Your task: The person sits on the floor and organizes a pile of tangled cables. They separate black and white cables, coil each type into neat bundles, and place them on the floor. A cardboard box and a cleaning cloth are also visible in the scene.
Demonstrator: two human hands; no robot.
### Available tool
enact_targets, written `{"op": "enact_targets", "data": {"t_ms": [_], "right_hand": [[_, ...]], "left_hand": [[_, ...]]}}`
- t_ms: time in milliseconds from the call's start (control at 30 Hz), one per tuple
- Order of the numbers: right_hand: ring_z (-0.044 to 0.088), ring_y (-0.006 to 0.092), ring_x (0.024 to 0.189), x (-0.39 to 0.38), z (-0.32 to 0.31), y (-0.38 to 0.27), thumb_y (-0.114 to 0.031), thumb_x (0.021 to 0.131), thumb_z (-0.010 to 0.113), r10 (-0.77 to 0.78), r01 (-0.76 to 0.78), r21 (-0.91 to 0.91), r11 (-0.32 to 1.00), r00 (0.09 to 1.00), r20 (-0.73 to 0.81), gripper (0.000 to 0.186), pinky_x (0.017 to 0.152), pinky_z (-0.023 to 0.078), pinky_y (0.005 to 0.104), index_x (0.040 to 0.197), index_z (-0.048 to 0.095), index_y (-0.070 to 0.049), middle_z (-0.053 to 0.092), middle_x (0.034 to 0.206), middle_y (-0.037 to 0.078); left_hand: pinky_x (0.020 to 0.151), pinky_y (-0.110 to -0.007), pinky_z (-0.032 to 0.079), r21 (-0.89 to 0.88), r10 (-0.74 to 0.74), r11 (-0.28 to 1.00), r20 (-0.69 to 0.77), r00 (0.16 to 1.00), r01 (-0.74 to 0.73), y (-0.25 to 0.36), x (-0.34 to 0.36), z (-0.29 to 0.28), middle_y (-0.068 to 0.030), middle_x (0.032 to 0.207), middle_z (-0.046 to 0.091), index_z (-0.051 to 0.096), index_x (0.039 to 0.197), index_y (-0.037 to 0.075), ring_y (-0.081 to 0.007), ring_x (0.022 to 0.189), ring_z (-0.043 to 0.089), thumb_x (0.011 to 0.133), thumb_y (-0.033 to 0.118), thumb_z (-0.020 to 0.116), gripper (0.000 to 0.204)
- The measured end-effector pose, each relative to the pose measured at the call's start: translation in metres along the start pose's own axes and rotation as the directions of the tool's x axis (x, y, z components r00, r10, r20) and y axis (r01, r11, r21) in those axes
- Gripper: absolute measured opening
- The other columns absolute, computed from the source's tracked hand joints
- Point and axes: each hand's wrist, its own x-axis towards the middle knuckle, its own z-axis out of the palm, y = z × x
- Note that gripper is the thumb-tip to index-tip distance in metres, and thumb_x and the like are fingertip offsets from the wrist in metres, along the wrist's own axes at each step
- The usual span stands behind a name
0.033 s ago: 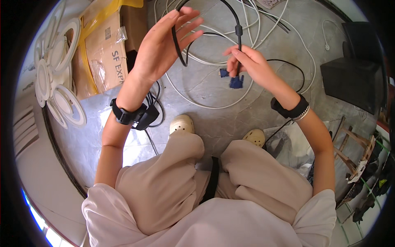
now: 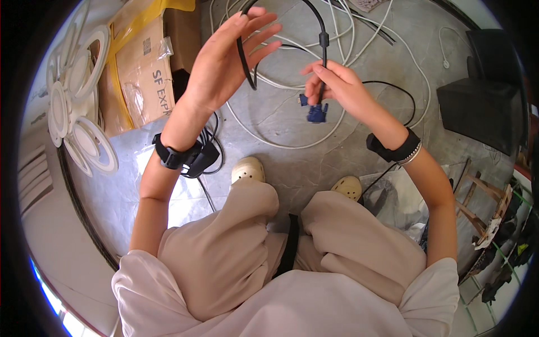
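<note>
A black monitor cable [image 2: 324,39] runs in an arc between my two hands, with a thick lump along it near the right one. My left hand [image 2: 222,62], palm inward, has its fingers stretched apart; a loop of the cable hangs past its thumb and along the palm. My right hand [image 2: 339,84] is closed on the cable's end, thumb against fingers. Below those fingers dangles a blue screw-type plug [image 2: 317,113]. Just behind it shows a second blue plug [image 2: 303,99], partly hidden; whether it touches the floor I cannot tell.
Loose white cable [image 2: 292,147] lies in wide coils on the grey tiled floor. A taped cardboard box [image 2: 140,73] and white ring-shaped panels [image 2: 92,62] stand at left. At right are a black box-like object [image 2: 477,112], a clear plastic bag [image 2: 393,196] and a wooden frame [image 2: 477,205].
My right hand and the hanging blue plug have shifted slightly left. My left hand's fingers have moved a little to the right, with the cable loop still on it.
</note>
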Motion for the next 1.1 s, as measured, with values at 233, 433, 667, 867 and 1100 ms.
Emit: {"op": "enact_targets", "data": {"t_ms": [233,433,667,867,1100], "right_hand": [[0.063,0.0215,0.075,0.013,0.033,-0.012,-0.024,0.096,0.039,0.114,-0.104,0.288,0.952,0.993,-0.018,0.03,0.07,0.053,0.0327,0.103,0.05,0.003,0.061,0.086,0.016],[0.061,0.0179,0.078,0.02,0.035,0.01,-0.026,0.092,0.047,-0.03,0.036,-0.186,0.982,0.999,0.039,0.033,0.071,0.05,0.0293,0.101,0.055,0.004,0.061,0.086,0.011],[0.058,0.0171,0.092,0.018,0.007,0.012,-0.012,0.077,0.059,-0.102,0.095,-0.342,0.935,0.995,-0.001,0.03,0.08,0.046,0.0283,0.106,0.059,-0.002,0.062,0.101,0.007],[0.045,0.0262,0.116,0.023,0.017,0.013,-0.007,0.064,0.063,-0.413,0.386,-0.648,0.656,0.903,0.12,0.049,0.098,0.035,0.0387,0.113,0.055,-0.008,0.057,0.113,0.01],[0.059,0.0246,0.081,0.041,0.032,0.056,-0.019,0.067,0.061,-0.155,0.437,-0.769,0.467,0.896,0.415,0.014,0.074,0.04,0.0403,0.078,0.058,-0.012,0.063,0.081,0.002]], "left_hand": [[0.078,-0.028,0.041,0.165,-0.412,0.876,-0.232,0.881,0.453,-0.043,-0.006,0.019,-0.0059,0.094,0.053,0.037,0.13,0.0,-0.0109,0.089,0.049,0.087,0.027,0.057,0.055],[0.065,-0.025,0.041,0.242,-0.431,0.87,-0.049,0.901,0.429,-0.044,-0.007,0.007,-0.0047,0.078,0.056,0.051,0.111,0.002,-0.0095,0.068,0.049,0.093,0.022,0.045,0.027],[0.071,-0.025,0.043,0.011,-0.17,0.985,-0.062,0.984,0.171,0.007,-0.008,0.005,0.0059,0.065,0.035,0.051,0.103,0.007,-0.0044,0.055,0.037,0.097,0.02,0.037,0.02],[0.063,-0.024,0.036,-0.173,-0.214,0.955,0.161,0.963,0.241,0.035,-0.042,0.032,0.01,0.061,0.034,0.045,0.104,0.012,-0.0014,0.046,0.03,0.096,0.024,0.04,0.015],[0.041,-0.023,0.033,-0.439,-0.011,0.878,0.378,0.926,0.19,0.066,-0.06,0.039,0.0056,0.059,0.039,0.041,0.094,0.02,-0.0055,0.038,0.033,0.096,0.02,0.039,0.003]]}}
